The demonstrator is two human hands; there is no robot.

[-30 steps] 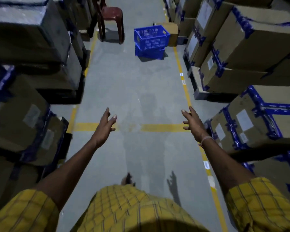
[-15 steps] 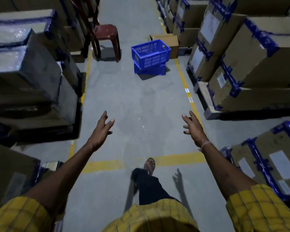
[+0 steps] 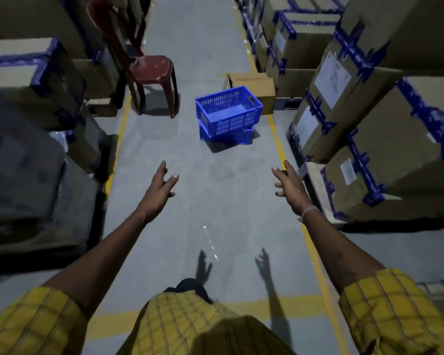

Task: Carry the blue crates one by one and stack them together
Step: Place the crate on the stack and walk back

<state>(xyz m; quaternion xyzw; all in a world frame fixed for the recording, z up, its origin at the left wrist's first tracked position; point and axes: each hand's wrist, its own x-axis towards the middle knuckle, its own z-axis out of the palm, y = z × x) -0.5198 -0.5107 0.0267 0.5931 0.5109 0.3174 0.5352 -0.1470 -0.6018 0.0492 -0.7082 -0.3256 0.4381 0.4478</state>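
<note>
Two blue plastic crates stand stacked on the grey aisle floor ahead. The upper crate (image 3: 228, 111) sits skewed on the lower crate (image 3: 227, 136), and it holds nothing. My left hand (image 3: 159, 192) is stretched forward with fingers spread, short of the stack and to its left. My right hand (image 3: 290, 187) reaches out on the right with fingers apart too. Neither hand touches a crate or holds anything.
A brown cardboard box (image 3: 254, 85) sits just behind the stack. A maroon plastic chair (image 3: 151, 80) stands at the left. Taped cartons on pallets (image 3: 364, 98) wall both sides of the aisle. Yellow lines (image 3: 276, 134) mark the floor edges.
I have walked forward down the aisle, so the stacked crates are nearer and larger. The yellow cross line has passed under me. Both hands stay outstretched and open.
</note>
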